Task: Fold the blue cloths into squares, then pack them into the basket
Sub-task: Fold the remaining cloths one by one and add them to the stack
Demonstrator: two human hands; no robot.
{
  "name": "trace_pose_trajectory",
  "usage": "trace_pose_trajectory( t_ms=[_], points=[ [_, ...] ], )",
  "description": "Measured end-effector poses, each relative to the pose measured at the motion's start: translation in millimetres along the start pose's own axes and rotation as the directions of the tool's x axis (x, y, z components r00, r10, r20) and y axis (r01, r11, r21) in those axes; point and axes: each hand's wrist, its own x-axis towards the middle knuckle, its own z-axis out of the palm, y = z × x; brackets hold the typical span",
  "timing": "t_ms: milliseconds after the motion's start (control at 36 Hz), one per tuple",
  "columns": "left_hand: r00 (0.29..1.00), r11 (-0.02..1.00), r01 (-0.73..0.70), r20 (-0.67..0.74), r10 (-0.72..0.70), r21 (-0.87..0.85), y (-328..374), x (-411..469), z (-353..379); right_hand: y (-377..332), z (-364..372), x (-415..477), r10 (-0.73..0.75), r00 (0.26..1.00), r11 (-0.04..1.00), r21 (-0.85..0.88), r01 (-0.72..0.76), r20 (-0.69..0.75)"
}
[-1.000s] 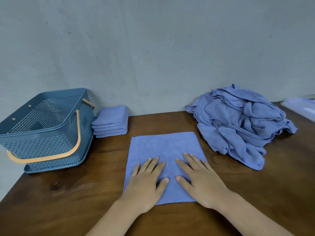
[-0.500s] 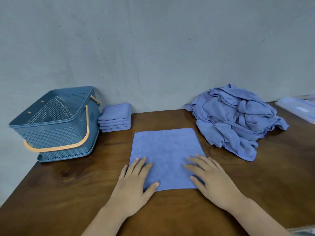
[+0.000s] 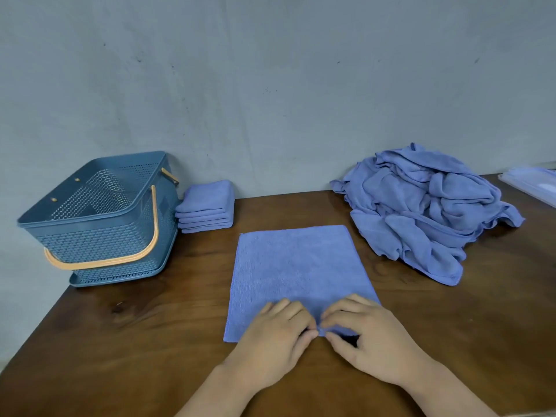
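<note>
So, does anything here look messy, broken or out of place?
Nothing looks spilled or damaged. The only untidy thing is the crumpled heap of cloths at the back right, likely just waiting to be folded. The folded stack sits neat beside the basket, and the flat cloth in front lies mostly smooth.

wall (image 3: 270, 85): plain grey-blue, matte, a few small dark specks and scuffs, fills the upper half. table (image 3: 144, 350): dark brown wood, visible grain and a knot, slight sheen, back edge butts against the wall, left edge runs diagonally. Light soft and even, shadows faint.
</note>
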Motion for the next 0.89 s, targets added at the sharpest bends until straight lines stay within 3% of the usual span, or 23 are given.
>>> trace_pose_trajectory(
  t_ms=[278, 556, 667, 778, 889],
  points=[
    [0.998, 0.996, 0.054, 0.02, -0.052, -0.071, 3, 2, -4, 5, 7, 4, 0.005, 1.0, 0.997, -0.074, -0.007, -0.026],
    [0.988, 0.989, 0.145, -0.048, -0.145, -0.004, -17, -12, -4, 16, 2, -1, 0.076, 0.997, 0.995, -0.061, -0.075, 0.019],
    [0.979, 0.981, 0.192, -0.068, -0.192, -0.002, -38, -31, -17, 27, -7, -11, 0.143, 0.986, 0.99, -0.009, -0.143, 0.086],
    [0.962, 0.963, 0.263, -0.064, -0.266, -0.058, -67, -46, -34, 36, -20, -17, 0.197, 0.98, 0.977, 0.077, -0.199, 0.034],
    [0.932, 0.899, 0.335, -0.037, -0.36, -0.283, -76, -56, -49, 35, -30, -19, 0.358, 0.933, 0.906, 0.253, -0.34, -0.026]
  ],
)
